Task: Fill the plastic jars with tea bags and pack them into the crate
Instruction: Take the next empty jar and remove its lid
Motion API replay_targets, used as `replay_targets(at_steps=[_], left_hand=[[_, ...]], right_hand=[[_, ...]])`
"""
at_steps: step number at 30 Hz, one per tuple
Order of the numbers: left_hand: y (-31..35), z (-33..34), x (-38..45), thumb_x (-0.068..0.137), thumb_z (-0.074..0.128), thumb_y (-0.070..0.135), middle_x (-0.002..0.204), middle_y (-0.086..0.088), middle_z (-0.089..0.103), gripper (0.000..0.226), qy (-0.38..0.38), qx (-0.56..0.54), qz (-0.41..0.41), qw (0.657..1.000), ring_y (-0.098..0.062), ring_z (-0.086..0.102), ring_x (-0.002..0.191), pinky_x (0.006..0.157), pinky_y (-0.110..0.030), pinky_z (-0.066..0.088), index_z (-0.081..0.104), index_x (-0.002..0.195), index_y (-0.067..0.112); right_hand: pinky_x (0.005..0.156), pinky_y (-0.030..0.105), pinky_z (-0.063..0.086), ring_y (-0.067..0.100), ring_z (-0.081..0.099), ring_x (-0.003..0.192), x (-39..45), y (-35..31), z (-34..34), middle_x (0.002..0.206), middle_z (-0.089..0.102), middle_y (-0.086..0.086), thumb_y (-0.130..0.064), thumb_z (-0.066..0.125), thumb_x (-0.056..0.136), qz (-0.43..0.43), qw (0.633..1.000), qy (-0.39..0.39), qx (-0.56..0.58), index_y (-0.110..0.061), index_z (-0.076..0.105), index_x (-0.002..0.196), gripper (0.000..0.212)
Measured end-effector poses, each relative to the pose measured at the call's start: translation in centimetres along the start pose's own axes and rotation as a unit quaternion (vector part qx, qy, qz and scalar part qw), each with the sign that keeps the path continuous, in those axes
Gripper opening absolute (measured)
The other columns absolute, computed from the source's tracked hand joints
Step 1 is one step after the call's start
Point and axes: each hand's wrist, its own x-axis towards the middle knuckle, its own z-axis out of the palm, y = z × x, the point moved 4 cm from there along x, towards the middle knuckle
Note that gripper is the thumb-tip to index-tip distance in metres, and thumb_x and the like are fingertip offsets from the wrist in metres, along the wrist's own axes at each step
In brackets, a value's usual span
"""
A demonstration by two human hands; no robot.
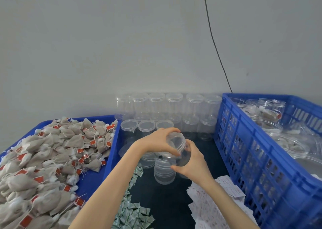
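Both hands hold one clear round plastic jar at frame centre, tilted, above the dark tabletop. Left hand fingers curl over its lid end; right hand fingers wrap its body from below. Heap of beige tea bags with red tags fills blue plastic tray at left. Blue slatted plastic crate at right holds filled jars. Empty lidded jars stacked along grey wall, centre back.
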Motion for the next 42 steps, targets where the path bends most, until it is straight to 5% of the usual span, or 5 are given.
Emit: replay_targets(at_steps=[5, 11, 26, 32, 42], left_hand=[[-0.9, -1.3, 0.5, 0.075, 0.059, 0.069, 0.141, -0.006, 0.042, 0.085, 0.208, -0.097, -0.095, 0.969, -0.026, 0.045, 0.125, 0.1, -0.04, 0.039, 0.031, 0.142, 0.025], [-3.4, 0.9, 3.4, 0.079, 0.068, 0.052, 0.143, -0.014, 0.042, 0.089, 0.156, -0.123, -0.173, 0.965, -0.031, 0.045, 0.127, 0.098, -0.036, 0.037, 0.022, 0.144, 0.012], [-3.1, 12.9, 10.6, 0.09, 0.056, 0.036, 0.138, -0.014, 0.044, 0.058, -0.035, 0.515, -0.03, 0.856, -0.03, 0.042, 0.126, 0.107, -0.039, 0.029, 0.04, 0.139, 0.009], [-4.0, 13.7, 10.6, 0.099, 0.037, 0.04, 0.159, -0.013, 0.011, 0.067, -0.009, 0.538, -0.036, 0.842, -0.029, 0.006, 0.147, 0.119, -0.045, -0.001, 0.009, 0.153, 0.012], [-3.9, 11.5, 7.7, 0.095, 0.044, 0.039, 0.152, -0.013, 0.026, 0.06, 0.057, 0.535, -0.002, 0.843, -0.032, 0.02, 0.141, 0.117, -0.046, 0.014, 0.027, 0.145, 0.012]], right_hand=[[0.094, 0.021, 0.042, 0.003, 0.048, 0.121, -0.2, 1.2, -0.2, 0.129, 0.051, -0.02, -0.036, 0.092, 0.058, -0.005, 0.997, 0.069, 0.023, -0.034, 0.041, 0.132, 0.09], [0.088, 0.015, 0.039, 0.009, 0.054, 0.116, -0.1, 3.3, -2.4, 0.122, 0.054, -0.014, -0.023, 0.094, 0.059, 0.036, 0.98, 0.15, 0.123, -0.032, 0.042, 0.127, 0.086], [0.099, 0.027, 0.042, 0.012, 0.055, 0.12, -0.7, 4.8, -3.7, 0.122, 0.056, -0.016, -0.007, 0.092, 0.062, 0.034, 0.973, 0.146, 0.178, -0.028, 0.042, 0.131, 0.088], [0.101, 0.025, 0.041, 0.016, 0.055, 0.122, 0.0, 3.3, -3.0, 0.125, 0.058, -0.005, 0.0, 0.09, 0.063, 0.009, 0.971, 0.132, 0.2, -0.024, 0.042, 0.131, 0.086], [0.102, 0.032, 0.046, 0.014, 0.059, 0.121, -0.1, -0.2, -1.4, 0.124, 0.062, 0.002, 0.004, 0.087, 0.063, -0.024, 0.961, 0.093, 0.258, -0.031, 0.049, 0.119, 0.077]])
